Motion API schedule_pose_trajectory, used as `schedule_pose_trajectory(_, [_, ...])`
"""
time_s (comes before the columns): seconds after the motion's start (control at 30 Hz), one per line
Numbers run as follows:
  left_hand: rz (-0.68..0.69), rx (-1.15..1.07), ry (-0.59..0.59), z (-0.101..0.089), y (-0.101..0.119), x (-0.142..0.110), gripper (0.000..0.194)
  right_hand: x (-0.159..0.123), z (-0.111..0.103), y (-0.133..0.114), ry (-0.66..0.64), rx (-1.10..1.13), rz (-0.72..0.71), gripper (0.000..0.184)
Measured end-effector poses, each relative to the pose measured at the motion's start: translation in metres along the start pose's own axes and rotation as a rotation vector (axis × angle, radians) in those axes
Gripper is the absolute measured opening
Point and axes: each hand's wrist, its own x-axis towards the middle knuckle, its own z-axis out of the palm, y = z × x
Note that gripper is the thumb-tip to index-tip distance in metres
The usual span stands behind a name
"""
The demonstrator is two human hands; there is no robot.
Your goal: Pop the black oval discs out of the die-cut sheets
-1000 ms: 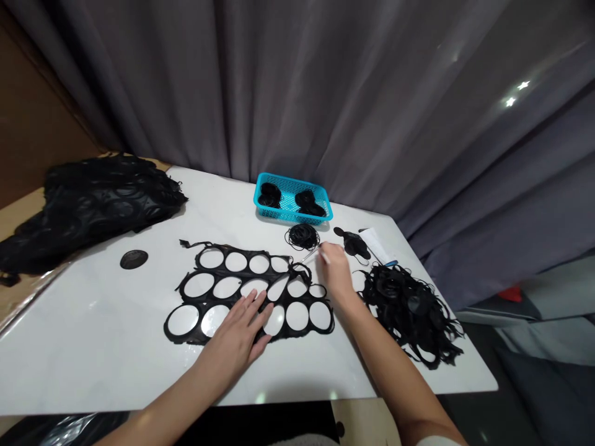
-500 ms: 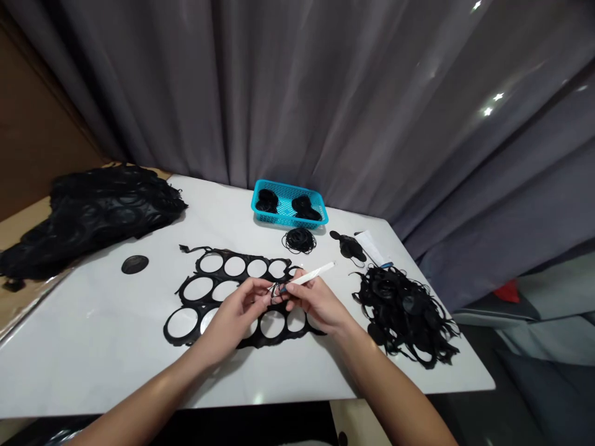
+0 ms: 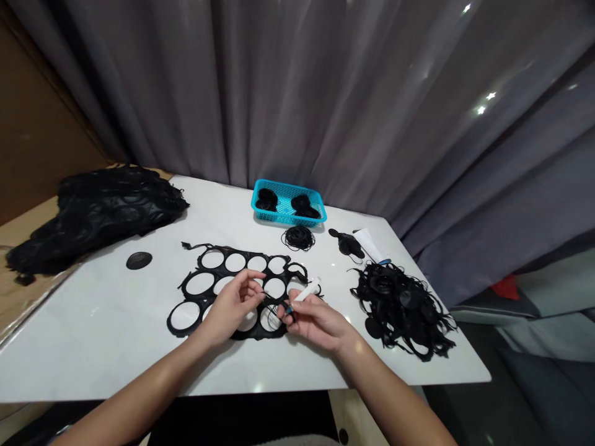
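Note:
A black rubber-like sheet (image 3: 198, 298) full of round holes lies flat on the white table in front of me. Just above its middle, my left hand (image 3: 236, 300) pinches a thin black ring (image 3: 273, 311) between thumb and fingers; the loop stretches across to the other hand. My right hand (image 3: 317, 320), palm turned up, grips a slim white-handled tool (image 3: 307, 292) with blue near its lower end. The fingers of that hand also touch the thin ring, and the tool's tip is hidden there.
A blue basket (image 3: 289, 221) with black ring bundles stands at the back, a coil of thin rings (image 3: 299, 237) before it. Tangled black scraps (image 3: 402, 310) lie right, near a white-handled tool (image 3: 372, 244). A black disc (image 3: 139, 260) and a big black pile (image 3: 118, 204) are left.
My left hand has lifted off the sheet and the right has come in from the sheet's upper right edge. Both met over the sheet, then drew slightly apart with the thin ring between them.

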Motion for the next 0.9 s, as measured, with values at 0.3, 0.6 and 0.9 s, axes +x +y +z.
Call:
schedule_pose_trajectory(0.3, [0.427, 0.779, -0.123, 0.009, -0.021, -0.073, 0.028, 0.001, -0.003, 0.009, 0.216, -0.339, -0.277, 0.029])
schedule_pose_trajectory(0.6, [0.573, 1.099, -0.108, 0.018, -0.045, -0.098, 0.044, -0.003, 0.005, 0.044, 0.212, -1.181, -0.390, 0.014])
schedule_pose_trajectory(0.9, [0.572, 1.171, -0.141, 0.017, -0.045, -0.103, 0.045, -0.004, 0.001, 0.053, 0.208, -1.353, -0.510, 0.008])
